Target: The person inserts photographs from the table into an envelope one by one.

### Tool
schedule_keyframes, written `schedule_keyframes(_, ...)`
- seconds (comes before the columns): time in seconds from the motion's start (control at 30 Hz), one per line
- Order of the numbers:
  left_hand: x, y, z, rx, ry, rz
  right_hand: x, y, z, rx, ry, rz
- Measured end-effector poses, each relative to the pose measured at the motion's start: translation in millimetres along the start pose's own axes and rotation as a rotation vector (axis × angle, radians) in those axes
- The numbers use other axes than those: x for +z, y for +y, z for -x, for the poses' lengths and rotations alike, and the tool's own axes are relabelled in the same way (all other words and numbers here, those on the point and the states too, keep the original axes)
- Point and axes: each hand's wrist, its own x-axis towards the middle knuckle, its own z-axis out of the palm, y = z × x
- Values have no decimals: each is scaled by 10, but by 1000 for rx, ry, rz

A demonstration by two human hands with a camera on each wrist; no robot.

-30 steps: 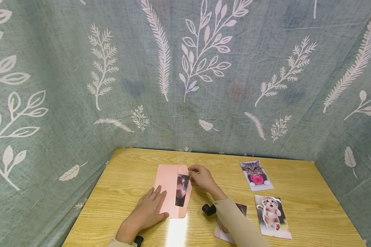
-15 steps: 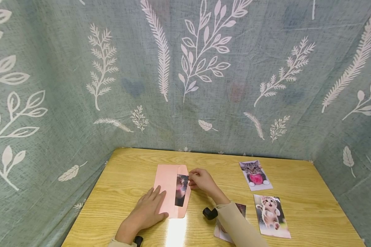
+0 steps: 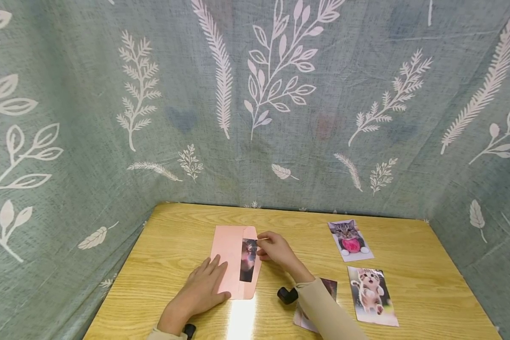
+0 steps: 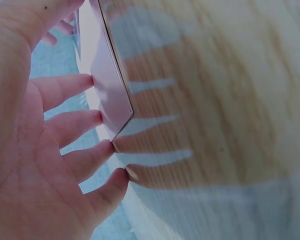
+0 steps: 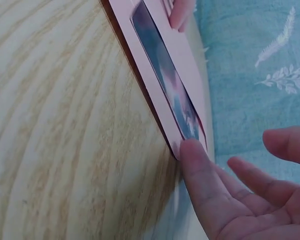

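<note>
Pink envelope (image 3: 227,243): seemingly covering slightly more of the photo (image 3: 248,259) (strip exposed), nearer tucked in, with left grip (image 3: 201,286) spread, right grip (image 3: 277,251) unclosed.

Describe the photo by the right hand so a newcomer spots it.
On the wooden table, find the pink envelope under the spread left hand. The dark photo shows as a strip along its right side, near the right hand; unlike the two cat photos on bare wood, it's tucked partly inside.
</note>
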Motion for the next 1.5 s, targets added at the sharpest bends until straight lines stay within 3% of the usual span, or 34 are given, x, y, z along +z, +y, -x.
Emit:
schedule_keyframes(0.37, -12, -32, -27, 9, 4, -11, 63, 2, -48, -18, -20, -8)
schedule_keyframes(0.87, -6, -23, -9, 7, -10, 9, 165, 2, -49, -7, 14, -19)
schedule_keyframes(1.2, -14, -13, -30, 3, 8, -4, 192, -25, -72, 55, 1, -133)
schedule_keyframes(1.5, -3, -32, -22, 17, 16, 1, 310, -17, -64, 53, -15, -169)
